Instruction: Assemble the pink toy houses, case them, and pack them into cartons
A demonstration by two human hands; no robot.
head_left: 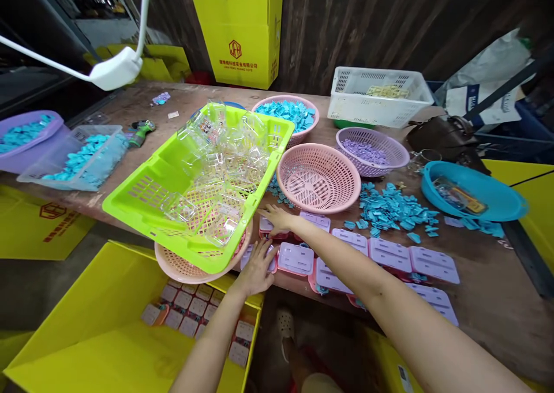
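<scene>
My left hand [257, 269] rests with spread fingers on a lilac-topped case at the table's front edge. Just behind it, my right hand [277, 219] lies with its fingers apart over another lilac and pink case [266, 225]. To the right, two rows of similar cases [295, 258] run along the front of the table. A green crate [151, 202] of clear plastic parts sits tilted on a pink basket [173, 266], left of both hands. An empty pink basket [318, 176] stands behind the cases, beside a heap of blue pieces [392, 208].
A yellow box [108, 318] holding several cases stands below the table's front left. Farther back are a basket of blue pieces [285, 113], a purple basket [370, 150] and a white crate [376, 107]. A blue basin [471, 191] stands right; a white cable fitting [115, 70] hangs upper left.
</scene>
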